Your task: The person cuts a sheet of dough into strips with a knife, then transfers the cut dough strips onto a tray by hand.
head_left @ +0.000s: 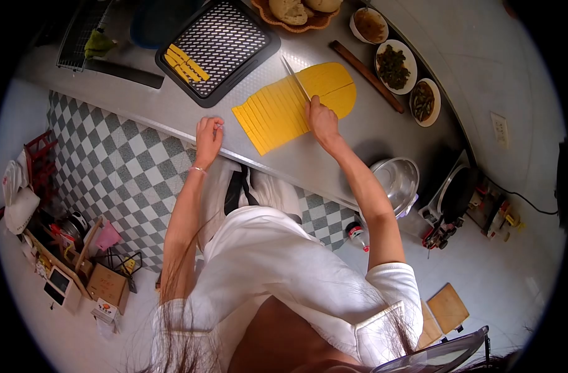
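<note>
My right hand [323,118] grips the handle of a knife [294,77], whose blade lies across a flat yellow sheet of dough [329,87]. Left of the blade the sheet is scored into many parallel strips [265,121], lying side by side. A lengthwise line runs across the uncut rounded end. My left hand [209,135] rests at the counter's front edge, apart from the dough, its fingers curled in with nothing visible in them. Several short yellow strips [186,64] lie on a black perforated tray [259,43] behind it.
A wooden rolling pin [366,76] lies behind the dough. Beyond it stand bowls and a plate of food [394,65]. A basket of bread [299,23] sits at the back. To the right are a metal bowl [399,180] and a black pan [456,193].
</note>
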`<act>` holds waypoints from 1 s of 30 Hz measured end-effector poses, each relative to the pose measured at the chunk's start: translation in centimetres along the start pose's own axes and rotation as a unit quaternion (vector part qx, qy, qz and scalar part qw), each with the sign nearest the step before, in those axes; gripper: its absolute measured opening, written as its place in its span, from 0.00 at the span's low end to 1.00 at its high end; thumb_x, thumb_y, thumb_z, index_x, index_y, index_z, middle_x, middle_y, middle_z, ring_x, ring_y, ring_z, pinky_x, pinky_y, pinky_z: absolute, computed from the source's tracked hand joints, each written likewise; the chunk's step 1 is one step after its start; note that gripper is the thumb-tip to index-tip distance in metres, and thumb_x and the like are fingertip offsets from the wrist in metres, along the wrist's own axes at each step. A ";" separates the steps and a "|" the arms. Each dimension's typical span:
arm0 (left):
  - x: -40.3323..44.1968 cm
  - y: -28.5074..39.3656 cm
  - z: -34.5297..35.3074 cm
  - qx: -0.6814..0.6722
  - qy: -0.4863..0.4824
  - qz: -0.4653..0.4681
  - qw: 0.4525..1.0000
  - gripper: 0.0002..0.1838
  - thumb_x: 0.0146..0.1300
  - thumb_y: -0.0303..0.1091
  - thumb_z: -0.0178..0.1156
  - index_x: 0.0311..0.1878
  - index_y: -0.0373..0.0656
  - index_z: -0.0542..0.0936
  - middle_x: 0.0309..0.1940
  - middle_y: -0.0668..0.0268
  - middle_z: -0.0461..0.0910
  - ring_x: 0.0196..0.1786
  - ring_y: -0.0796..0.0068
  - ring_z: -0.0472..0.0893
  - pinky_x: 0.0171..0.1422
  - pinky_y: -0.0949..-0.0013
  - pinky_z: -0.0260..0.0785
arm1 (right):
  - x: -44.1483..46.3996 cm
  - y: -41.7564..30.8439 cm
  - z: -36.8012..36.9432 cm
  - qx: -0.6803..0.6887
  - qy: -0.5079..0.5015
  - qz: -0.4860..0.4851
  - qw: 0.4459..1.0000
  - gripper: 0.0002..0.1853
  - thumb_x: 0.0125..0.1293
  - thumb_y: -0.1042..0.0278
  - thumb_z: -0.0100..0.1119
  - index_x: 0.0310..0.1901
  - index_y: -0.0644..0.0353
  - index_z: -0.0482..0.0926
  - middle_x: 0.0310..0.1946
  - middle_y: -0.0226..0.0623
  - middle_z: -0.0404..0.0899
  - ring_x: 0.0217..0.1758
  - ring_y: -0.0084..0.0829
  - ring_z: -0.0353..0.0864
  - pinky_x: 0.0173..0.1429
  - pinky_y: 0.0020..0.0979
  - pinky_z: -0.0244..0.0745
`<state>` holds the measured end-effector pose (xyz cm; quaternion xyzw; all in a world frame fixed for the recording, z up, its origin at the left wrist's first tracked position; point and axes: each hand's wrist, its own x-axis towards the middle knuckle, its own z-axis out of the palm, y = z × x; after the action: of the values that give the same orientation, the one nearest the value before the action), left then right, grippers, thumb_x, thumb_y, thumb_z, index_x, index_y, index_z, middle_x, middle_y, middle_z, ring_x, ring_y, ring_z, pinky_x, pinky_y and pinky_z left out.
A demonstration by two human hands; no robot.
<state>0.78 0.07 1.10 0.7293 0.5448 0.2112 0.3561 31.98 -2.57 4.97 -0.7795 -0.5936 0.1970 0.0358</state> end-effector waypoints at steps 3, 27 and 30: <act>0.0 0.0 0.1 -0.003 0.005 -0.003 1.000 0.06 0.57 0.23 0.55 0.38 0.42 0.76 0.32 0.64 0.70 0.37 0.67 0.70 0.45 0.67 0.63 | 0.0 0.0 0.1 -0.003 0.003 -0.001 1.000 0.12 0.67 0.61 0.48 0.33 0.62 0.68 0.19 0.50 0.78 0.23 0.52 0.79 0.29 0.50 0.74; -0.1 0.1 0.1 -0.010 0.016 -0.003 1.000 0.06 0.58 0.24 0.55 0.38 0.42 0.76 0.31 0.63 0.69 0.36 0.66 0.69 0.44 0.67 0.63 | -0.9 1.4 1.5 -0.079 0.005 -0.014 0.997 0.10 0.65 0.62 0.47 0.33 0.61 0.68 0.17 0.47 0.78 0.20 0.47 0.80 0.25 0.46 0.76; -0.1 0.2 0.2 -0.017 0.019 -0.005 1.000 0.06 0.58 0.24 0.56 0.38 0.42 0.77 0.31 0.63 0.69 0.36 0.66 0.69 0.44 0.67 0.63 | -1.3 1.7 1.6 -0.085 0.002 -0.006 0.996 0.10 0.65 0.61 0.47 0.33 0.61 0.68 0.18 0.48 0.78 0.20 0.47 0.80 0.25 0.46 0.76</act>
<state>1.01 -0.07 1.13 0.7161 0.5514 0.2331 0.3590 32.62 -4.60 3.35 -0.7762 -0.6130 0.1445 -0.0281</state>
